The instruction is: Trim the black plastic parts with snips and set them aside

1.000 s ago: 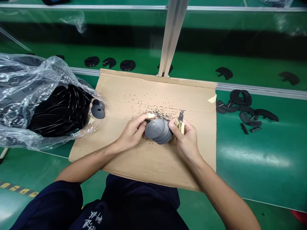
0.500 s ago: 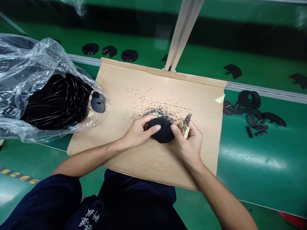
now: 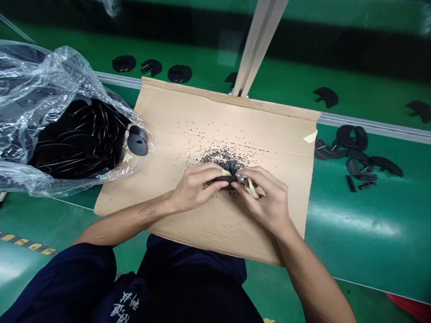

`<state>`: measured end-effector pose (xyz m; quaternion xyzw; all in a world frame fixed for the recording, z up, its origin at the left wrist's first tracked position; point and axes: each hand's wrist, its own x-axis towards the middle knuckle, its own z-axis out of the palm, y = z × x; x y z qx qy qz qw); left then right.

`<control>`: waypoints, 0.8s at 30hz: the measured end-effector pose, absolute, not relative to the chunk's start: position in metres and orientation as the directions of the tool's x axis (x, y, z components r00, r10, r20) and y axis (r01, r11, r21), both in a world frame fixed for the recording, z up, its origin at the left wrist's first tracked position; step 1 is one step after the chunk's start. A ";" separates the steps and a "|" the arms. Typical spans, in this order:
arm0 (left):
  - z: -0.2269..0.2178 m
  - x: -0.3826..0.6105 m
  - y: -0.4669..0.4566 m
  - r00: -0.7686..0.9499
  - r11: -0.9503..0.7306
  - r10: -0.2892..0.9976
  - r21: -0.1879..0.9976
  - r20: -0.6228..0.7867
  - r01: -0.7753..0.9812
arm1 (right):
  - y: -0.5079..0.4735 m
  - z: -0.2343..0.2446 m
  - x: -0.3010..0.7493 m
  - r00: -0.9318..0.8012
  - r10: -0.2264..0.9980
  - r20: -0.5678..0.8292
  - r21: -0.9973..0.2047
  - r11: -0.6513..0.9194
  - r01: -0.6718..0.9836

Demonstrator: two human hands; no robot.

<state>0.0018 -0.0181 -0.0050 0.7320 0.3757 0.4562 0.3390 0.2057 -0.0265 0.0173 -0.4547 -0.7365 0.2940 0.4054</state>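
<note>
Left hand: the left hand (image 3: 199,187) is closed in a pinch, thumb on the near side and fingers on the far side of a black disc (image 3: 226,181); a pale yellow wrap (image 3: 225,172) covers the tip of its index finger.
Black disc: held nearly edge-on between the two hands, above the near part of the scattered flecks; much of it is hidden by the fingers.
Right hand: the right hand (image 3: 266,196) is curled around pale-handled nippers (image 3: 252,187), its thumb tip at the right end of the disc.
Nippers: metal head turned toward the disc's right end; whether the jaws touch it cannot be told.
Cardboard sheet: the cardboard sheet (image 3: 161,110) lies on the green tabletop (image 3: 363,264) under both hands; black flecks (image 3: 220,156) are densest just beyond the fingers; a strip of pale tape (image 3: 310,136) sits at the right edge.
Clear plastic bag: the clear plastic bag (image 3: 63,67), at left, holds a heap of black discs (image 3: 77,146); one separate disc (image 3: 137,140) rests at its mouth.
Curved black parts: the curved black parts (image 3: 385,165) lie in a cluster right of the cardboard; two short black bars (image 3: 350,183) lie near them.
</note>
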 end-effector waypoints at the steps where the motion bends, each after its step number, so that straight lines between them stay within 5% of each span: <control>1: -0.005 0.001 -0.018 0.306 -0.525 0.840 0.814 0.448 0.249 | -0.027 0.017 0.206 -0.296 0.888 0.351 -0.780 0.452 0.433; 10: -0.001 -0.002 -0.013 0.287 -0.629 0.766 0.762 0.575 0.153 | -0.034 0.009 0.199 -0.276 0.832 0.482 -0.747 0.554 0.368; 24: 0.006 -0.014 -0.011 0.367 -0.729 0.673 0.660 0.642 0.182 | -0.035 0.013 0.197 -0.303 0.884 0.355 -0.833 0.446 0.326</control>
